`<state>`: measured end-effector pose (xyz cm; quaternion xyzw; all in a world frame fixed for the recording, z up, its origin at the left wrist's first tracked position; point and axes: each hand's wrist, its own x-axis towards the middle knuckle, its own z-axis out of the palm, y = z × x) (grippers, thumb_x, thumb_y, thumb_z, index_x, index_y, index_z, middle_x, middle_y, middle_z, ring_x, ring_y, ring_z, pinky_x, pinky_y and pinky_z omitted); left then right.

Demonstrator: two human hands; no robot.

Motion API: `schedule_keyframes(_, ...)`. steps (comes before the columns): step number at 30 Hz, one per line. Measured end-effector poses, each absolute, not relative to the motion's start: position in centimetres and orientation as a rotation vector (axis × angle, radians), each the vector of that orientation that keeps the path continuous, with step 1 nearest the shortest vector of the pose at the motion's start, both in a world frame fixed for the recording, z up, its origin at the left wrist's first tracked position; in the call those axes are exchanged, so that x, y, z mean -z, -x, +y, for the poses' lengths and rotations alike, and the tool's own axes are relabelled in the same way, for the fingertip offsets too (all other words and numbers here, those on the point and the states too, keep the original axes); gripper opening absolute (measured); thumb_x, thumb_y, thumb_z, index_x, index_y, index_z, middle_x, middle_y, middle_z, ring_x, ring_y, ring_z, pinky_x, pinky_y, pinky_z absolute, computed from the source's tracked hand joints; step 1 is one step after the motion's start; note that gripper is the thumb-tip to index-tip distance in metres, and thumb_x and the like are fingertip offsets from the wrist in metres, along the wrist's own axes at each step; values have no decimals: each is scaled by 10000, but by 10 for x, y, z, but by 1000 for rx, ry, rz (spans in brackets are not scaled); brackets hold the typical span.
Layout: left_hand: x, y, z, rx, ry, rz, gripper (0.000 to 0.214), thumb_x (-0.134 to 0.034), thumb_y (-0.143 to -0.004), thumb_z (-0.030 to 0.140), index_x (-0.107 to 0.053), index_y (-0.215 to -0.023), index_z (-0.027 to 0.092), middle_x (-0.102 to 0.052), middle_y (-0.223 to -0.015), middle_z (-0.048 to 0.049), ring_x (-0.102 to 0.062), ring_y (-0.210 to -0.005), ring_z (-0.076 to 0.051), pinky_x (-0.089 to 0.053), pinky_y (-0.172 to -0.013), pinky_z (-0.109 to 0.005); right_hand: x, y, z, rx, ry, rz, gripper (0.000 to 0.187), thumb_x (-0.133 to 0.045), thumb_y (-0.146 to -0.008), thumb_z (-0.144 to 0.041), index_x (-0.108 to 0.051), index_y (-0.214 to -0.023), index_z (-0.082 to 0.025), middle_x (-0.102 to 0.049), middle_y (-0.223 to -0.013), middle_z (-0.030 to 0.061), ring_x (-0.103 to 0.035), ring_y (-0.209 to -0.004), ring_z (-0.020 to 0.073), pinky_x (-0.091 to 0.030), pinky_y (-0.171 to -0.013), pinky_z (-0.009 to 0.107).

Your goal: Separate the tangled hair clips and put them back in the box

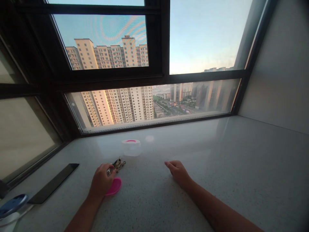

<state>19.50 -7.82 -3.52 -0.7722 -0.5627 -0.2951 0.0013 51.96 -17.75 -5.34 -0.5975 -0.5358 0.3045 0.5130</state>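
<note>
My left hand (102,178) reaches to a small pile of metal clasps (119,165), bronze or brass in colour. Its thumb and fingers curl round a clasp at the pile's left side. Just below and right of that hand lies a bright pink oval lid or dish (114,186), partly covered by the hand. My right hand (178,174) rests apart on the right, its fingers curled in and thumb pressed against them; anything inside is hidden. Beyond the pile stands a clear plastic container (131,149) with a pink mark on its top.
The pale speckled counter (154,206) runs up to a dark-framed window (159,79). On the left lie a flat dark slab (56,183) and a blue round object with a white part (14,205), cut by the frame edge. A white wall (280,74) bounds the right side.
</note>
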Motion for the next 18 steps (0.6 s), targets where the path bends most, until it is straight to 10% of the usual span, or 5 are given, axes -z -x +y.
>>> schedule_keyframes(18, 33, -198, -81, 829, 2459, -1789, 253, -476, -754, 358, -621, -655, 175, -645, -734, -72, -605, -722, -225, -439, -686, -298, 50, -520, -180, -734, 1439, -1305, 391, -436, -781, -443, -285, -501, -216, -215, -468, -64, -201, -445, 84, -160, -466, 249)
